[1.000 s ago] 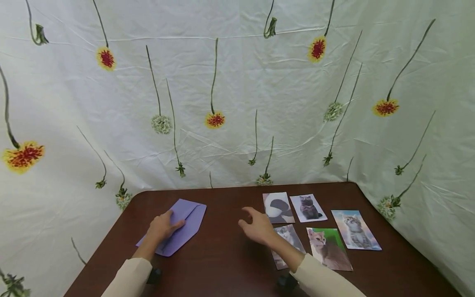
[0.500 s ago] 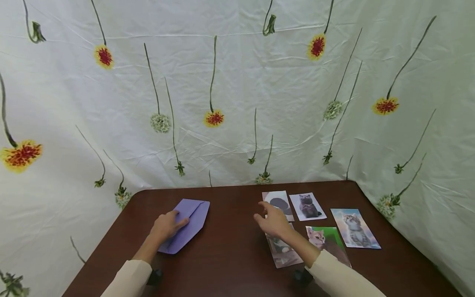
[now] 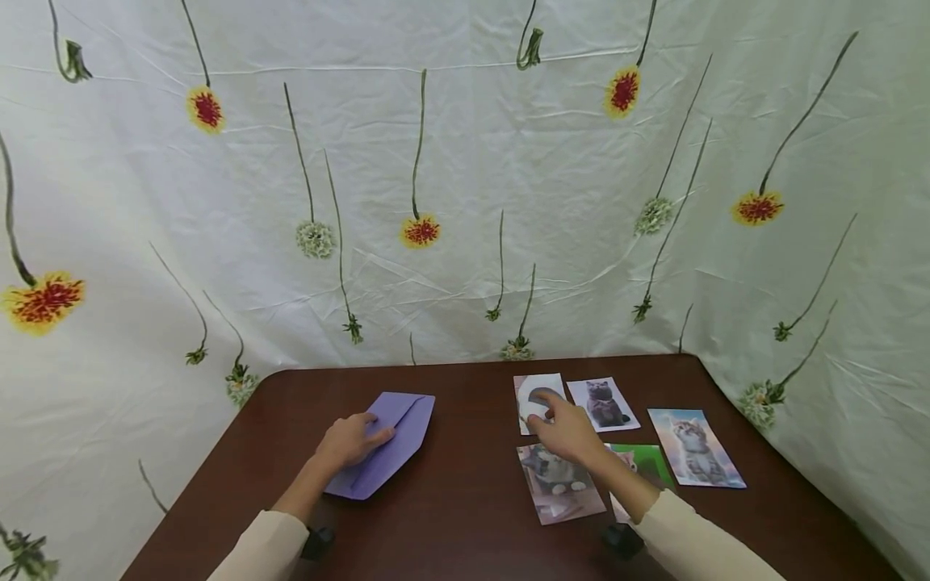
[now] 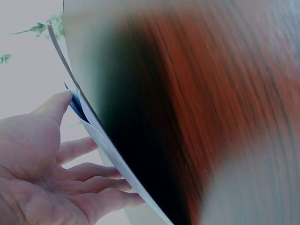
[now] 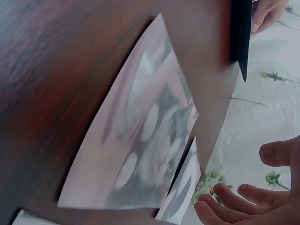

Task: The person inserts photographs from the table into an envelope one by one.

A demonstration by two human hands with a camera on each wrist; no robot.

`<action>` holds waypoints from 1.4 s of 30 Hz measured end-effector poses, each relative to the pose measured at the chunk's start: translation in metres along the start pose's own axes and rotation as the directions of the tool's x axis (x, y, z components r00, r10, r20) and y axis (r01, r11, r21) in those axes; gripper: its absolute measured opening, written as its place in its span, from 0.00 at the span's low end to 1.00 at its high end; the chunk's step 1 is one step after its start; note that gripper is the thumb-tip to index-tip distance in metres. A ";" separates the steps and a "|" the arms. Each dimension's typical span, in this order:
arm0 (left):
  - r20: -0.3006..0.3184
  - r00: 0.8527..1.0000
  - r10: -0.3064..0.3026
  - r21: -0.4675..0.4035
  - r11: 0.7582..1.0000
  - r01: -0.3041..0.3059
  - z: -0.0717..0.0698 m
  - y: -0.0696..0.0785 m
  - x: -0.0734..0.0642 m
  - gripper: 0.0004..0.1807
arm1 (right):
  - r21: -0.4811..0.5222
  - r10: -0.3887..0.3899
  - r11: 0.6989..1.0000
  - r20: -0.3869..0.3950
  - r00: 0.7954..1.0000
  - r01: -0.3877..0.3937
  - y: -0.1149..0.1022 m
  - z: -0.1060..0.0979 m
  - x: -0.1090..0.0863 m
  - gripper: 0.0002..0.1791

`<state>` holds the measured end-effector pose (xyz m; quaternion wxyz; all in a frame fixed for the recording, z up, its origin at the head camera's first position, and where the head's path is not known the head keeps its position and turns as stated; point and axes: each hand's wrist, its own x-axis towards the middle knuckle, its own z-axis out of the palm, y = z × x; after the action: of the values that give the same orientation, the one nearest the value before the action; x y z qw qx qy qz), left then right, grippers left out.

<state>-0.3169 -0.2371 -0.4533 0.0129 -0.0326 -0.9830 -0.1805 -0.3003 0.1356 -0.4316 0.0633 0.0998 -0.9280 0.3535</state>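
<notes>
Purple envelope (image 3: 408, 436) farther right, under left hand (image 3: 349, 441), inside unseen.

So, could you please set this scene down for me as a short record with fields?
left hand: fingers touching the envelope
envelope colour: purple
right hand: holding nothing, near the photos
photo count: five
partly hidden: green photo, behind the right forearm
table: dark brown
backdrop: pale cloth with flowers and stems
</notes>
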 end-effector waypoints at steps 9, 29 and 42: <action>-0.003 1.000 0.004 -0.036 0.999 -0.004 0.006 0.017 -0.002 0.33 | -0.021 0.075 0.997 0.000 0.997 -0.075 0.014 -0.014 -0.003 0.30; -0.014 0.999 0.051 -0.077 0.996 -0.051 0.028 0.068 -0.002 0.32 | -0.095 0.112 0.989 -0.036 0.993 -0.115 0.046 -0.043 -0.012 0.32; -0.034 0.998 0.056 -0.035 0.998 -0.058 0.033 0.078 -0.002 0.32 | -0.108 0.115 0.987 -0.045 0.992 -0.119 0.064 -0.076 -0.015 0.29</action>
<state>-0.3099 -0.1528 -0.4562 0.0337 -0.0579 -0.9778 -0.1985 -0.2965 0.2355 -0.4197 0.0658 0.0345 -0.9490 0.3063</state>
